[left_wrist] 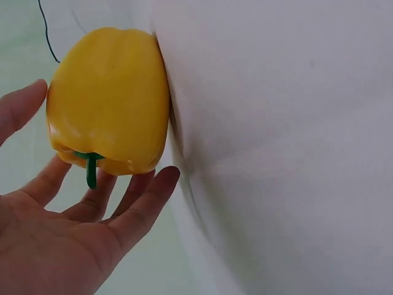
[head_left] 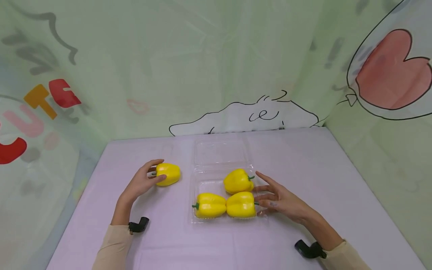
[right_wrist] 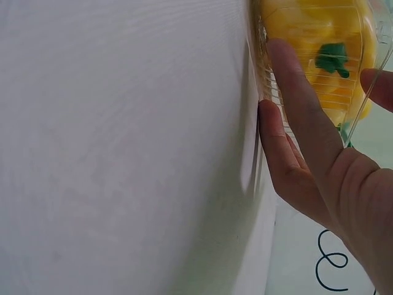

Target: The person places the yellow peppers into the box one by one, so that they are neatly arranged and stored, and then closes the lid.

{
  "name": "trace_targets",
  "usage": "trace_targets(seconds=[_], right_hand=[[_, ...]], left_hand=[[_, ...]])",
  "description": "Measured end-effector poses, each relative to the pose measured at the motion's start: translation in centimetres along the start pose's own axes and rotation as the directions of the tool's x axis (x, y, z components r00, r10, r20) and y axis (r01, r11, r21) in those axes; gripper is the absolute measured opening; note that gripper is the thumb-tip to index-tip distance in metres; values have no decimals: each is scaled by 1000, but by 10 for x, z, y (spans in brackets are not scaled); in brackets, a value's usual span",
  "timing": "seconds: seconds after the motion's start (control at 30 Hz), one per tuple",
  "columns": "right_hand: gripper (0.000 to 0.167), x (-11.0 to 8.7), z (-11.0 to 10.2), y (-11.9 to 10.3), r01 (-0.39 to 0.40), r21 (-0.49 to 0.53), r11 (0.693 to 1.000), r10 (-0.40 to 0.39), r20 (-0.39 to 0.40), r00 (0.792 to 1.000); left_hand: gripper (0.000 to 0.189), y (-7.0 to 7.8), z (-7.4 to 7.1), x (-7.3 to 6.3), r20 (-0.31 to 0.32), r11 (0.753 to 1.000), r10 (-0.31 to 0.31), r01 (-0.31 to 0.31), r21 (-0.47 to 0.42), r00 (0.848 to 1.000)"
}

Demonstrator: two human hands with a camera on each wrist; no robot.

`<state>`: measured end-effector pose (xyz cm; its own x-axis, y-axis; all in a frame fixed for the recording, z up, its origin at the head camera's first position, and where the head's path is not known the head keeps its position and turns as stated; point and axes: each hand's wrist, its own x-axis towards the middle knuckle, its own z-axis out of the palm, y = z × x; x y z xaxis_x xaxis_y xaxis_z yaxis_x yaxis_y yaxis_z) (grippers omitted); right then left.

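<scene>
My left hand [head_left: 143,180] holds a yellow bell pepper [head_left: 170,174] left of a clear plastic clamshell box [head_left: 206,183]. Its thumb lies along the near side and fingers reach round the stem end; the left wrist view shows the pepper [left_wrist: 110,98] against the tablecloth, green stem towards the palm. Inside the box lie three more yellow peppers: one at the back right [head_left: 236,181], one at the front left [head_left: 210,205], one at the front right [head_left: 241,205]. My right hand [head_left: 283,200] rests at the box's right wall [right_wrist: 295,98] with fairly straight, spread fingers.
The box's clear lid [head_left: 221,153] lies folded back flat behind it. A pale lilac cloth [head_left: 162,240] covers the table. Printed green curtains [head_left: 216,67] stand behind and at both sides. A black wrist mount [head_left: 138,225] sits on each forearm.
</scene>
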<state>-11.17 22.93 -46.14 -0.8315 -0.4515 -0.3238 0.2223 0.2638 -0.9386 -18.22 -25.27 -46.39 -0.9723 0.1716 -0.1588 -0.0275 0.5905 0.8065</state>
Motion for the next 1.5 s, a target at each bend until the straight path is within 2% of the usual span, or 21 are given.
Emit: trace_targets(seconds=[0.13, 0.5, 1.13, 1.5], right_hand=[[106, 0, 1, 0, 7, 11, 1000, -7, 6, 1000], [105, 0, -1, 2, 8, -1, 1000, -8, 6, 1000], [105, 0, -1, 1, 13, 0, 1000, -13, 3, 1000], [105, -1, -1, 2, 19, -11, 1000, -19, 0, 1000]], left_hand=[[70, -4, -2, 0, 6, 999, -27, 28, -37, 1000], [69, -11, -2, -3, -3, 992, 17, -17, -121, 1000], [65, -10, 0, -3, -26, 994, -13, 10, -107, 1000], [65, -1, 2, -7, -26, 989, 10, -14, -144, 1000]])
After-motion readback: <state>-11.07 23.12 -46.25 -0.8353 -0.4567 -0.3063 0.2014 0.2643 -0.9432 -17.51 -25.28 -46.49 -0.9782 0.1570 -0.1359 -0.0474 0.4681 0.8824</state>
